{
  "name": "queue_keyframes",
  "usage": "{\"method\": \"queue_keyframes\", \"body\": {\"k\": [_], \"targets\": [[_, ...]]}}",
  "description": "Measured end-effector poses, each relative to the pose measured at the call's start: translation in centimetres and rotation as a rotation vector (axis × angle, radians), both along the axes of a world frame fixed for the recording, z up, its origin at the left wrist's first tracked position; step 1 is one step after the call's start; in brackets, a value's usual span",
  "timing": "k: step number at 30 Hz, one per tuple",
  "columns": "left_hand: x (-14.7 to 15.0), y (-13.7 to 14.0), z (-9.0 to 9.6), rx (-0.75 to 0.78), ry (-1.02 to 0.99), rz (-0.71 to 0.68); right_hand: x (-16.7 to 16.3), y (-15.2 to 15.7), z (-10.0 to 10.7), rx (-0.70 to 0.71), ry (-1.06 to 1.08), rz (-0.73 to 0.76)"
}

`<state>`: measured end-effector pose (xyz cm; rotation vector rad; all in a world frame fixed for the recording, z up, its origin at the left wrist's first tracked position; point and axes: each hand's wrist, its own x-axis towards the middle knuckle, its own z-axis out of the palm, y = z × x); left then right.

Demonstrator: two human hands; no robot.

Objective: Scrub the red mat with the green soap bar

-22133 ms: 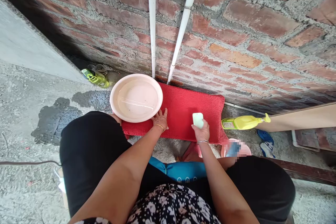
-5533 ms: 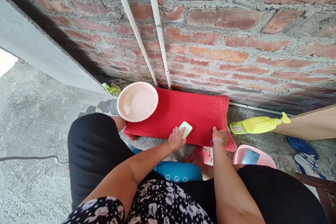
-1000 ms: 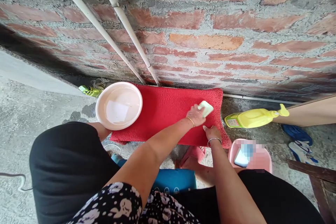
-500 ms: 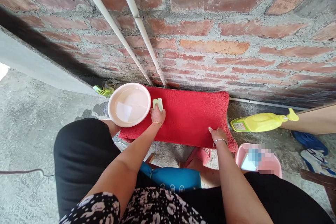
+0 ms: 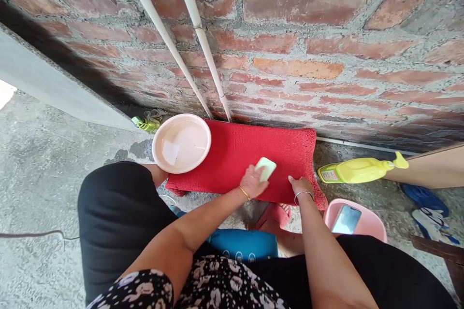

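Note:
A red cloth mat (image 5: 232, 154) with a shaggy edge lies stretched out in front of me by the wall. My left hand (image 5: 253, 182) is closed on a pale green scrub brush (image 5: 267, 169), flat and round-cornered, over the right half of the mat; its bristle side is hidden. At the mat's near right edge my right hand (image 5: 301, 187) grips the cloth, thumb on top and the other fingers mostly out of sight. On the mat's left end stands a pale pink basin (image 5: 181, 164) with water in it.
A yellow bottle (image 5: 357, 170) lies right of the mat. Below it, a pink tub (image 5: 375, 224) holds a phone (image 5: 347, 218). A green bottle (image 5: 147, 124) is behind the basin. White pipes (image 5: 208, 58) run down the brick wall (image 5: 308, 7). A blue bundle (image 5: 242, 245) lies between my legs.
My left hand has moved with the brush rightward and nearer to me, from beside the basin to the mat's right half. My right hand stays on the edge.

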<state>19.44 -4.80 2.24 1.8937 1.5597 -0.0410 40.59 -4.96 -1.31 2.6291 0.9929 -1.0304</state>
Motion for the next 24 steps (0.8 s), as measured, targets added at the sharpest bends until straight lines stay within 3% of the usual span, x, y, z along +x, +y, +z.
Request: {"method": "queue_keyframes", "body": {"k": [5, 7, 9, 12, 17, 19, 21, 24], "targets": [[-8.4, 4.2, -0.3, 0.117, 0.258, 0.501, 0.0, 0.1, -0.2, -0.011, 0.02, 0.0], [-9.8, 4.9, -0.4, 0.101, 0.307, 0.614, 0.1, 0.1, -0.3, -0.015, 0.026, 0.005], [-9.2, 4.6, -0.5, 0.079, 0.317, 0.644, 0.2, 0.2, -0.4, -0.026, 0.022, 0.002], [-5.5, 2.3, -0.8, 0.076, 0.27, 0.489, 0.2, 0.2, -0.3, -0.048, 0.024, -0.005], [1.3, -3.4, -0.6, -0.114, 0.058, -0.108, 0.2, 0.2, -0.3, -0.054, 0.014, 0.019], [2.0, -4.6, -0.2, -0.176, -0.022, -0.24, 0.3, 0.2, -0.4, -0.054, 0.016, 0.029], [1.2, -4.6, 0.0, -0.149, -0.053, -0.247, 0.3, 0.2, -0.5, -0.051, 0.014, 0.031], [-2.5, -2.8, 0.0, -0.027, 0.021, -0.065, 0.3, 0.2, -0.6, -0.035, 0.009, 0.021]]}}
